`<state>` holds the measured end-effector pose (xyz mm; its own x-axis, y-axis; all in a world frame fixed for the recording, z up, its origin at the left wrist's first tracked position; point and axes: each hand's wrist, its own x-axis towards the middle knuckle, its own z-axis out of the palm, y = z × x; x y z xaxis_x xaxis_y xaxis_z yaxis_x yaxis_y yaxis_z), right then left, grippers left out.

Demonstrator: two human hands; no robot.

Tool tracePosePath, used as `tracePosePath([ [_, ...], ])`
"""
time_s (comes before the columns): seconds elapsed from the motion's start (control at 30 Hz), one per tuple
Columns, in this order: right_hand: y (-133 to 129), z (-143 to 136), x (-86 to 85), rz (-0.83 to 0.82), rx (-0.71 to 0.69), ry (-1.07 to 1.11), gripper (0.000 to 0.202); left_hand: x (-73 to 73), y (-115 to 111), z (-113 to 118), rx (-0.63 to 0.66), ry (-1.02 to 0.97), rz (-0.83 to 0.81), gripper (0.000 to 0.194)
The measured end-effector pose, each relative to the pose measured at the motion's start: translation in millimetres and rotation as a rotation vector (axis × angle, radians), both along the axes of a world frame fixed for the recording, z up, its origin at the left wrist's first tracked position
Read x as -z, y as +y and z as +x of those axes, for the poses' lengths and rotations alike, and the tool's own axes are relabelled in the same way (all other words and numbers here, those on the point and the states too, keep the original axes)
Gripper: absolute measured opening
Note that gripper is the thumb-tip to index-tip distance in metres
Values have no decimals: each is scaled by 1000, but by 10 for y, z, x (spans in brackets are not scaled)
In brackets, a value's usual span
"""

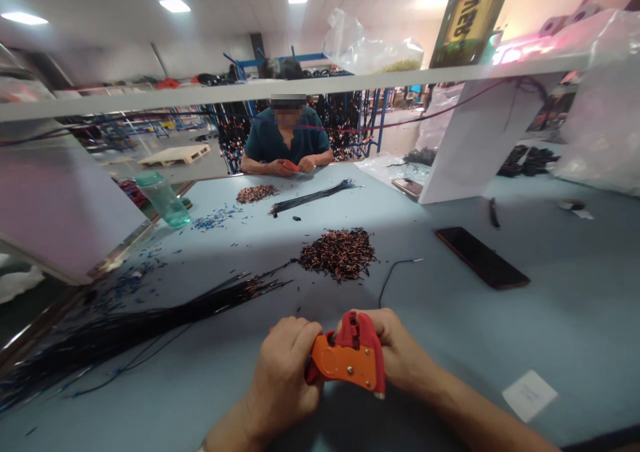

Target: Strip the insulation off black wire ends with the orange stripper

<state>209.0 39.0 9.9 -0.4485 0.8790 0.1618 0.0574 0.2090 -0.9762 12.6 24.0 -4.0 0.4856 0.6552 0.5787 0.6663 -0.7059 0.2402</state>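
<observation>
Near the front middle, my left hand (287, 372) is wrapped round the handles of a red and orange wire stripper (350, 365). My right hand (400, 349) is closed just behind the tool's red head; its fingertips are hidden there. A single black wire (387, 279) rises from behind the tool and curves right to a pale tip. Beyond my hands is a pile of short black and copper pieces (340, 253). To the left, a long bundle of black wires (185, 312) lies across the blue table (450, 385).
A black phone (481, 257) and a white paper square (529, 395) lie at the right. A green cup (164, 200) stands left, near blue scraps (215, 219). Across the table sits a person (287, 139), behind a smaller wire bundle (313, 197). A white shelf (200, 94) spans above.
</observation>
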Motion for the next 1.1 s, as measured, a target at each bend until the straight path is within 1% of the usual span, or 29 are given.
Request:
tracePosePath([
  [0.17, -10, -12, 2, 9, -8, -14, 16, 9, -2, -13, -4, 1, 9, 32],
  [0.3, -14, -14, -7, 8, -7, -17, 15, 2, -3, -5, -3, 5, 38, 31],
  [0.43, -13, -14, -7, -1, -23, 9, 16, 26, -12, -8, -1, -18, 36, 27],
  [0.6, -4, -22, -13, -29, -30, 47, 19, 35, -25, -21, 25, -4, -22, 20],
  [0.7, -4, -27, -12, -55, -18, 62, 18, 57, -27, -28, 26, 2, -60, 19],
  [0.83, -12, -33, -10, -40, 0, 59, 17, 120, -24, -35, 33, -7, -115, 20],
  [0.9, -11, -34, -16, -36, 3, 54, 15, 129, -25, -36, 41, -26, -149, 20],
  [1.0, 14, -21, -22, -18, 5, 18, 13, 68, -25, -32, 28, -96, -218, 13],
  [1.1, 63, 18, -5, 30, 109, -108, 17, -73, -5, -37, 24, -233, -397, 10],
])
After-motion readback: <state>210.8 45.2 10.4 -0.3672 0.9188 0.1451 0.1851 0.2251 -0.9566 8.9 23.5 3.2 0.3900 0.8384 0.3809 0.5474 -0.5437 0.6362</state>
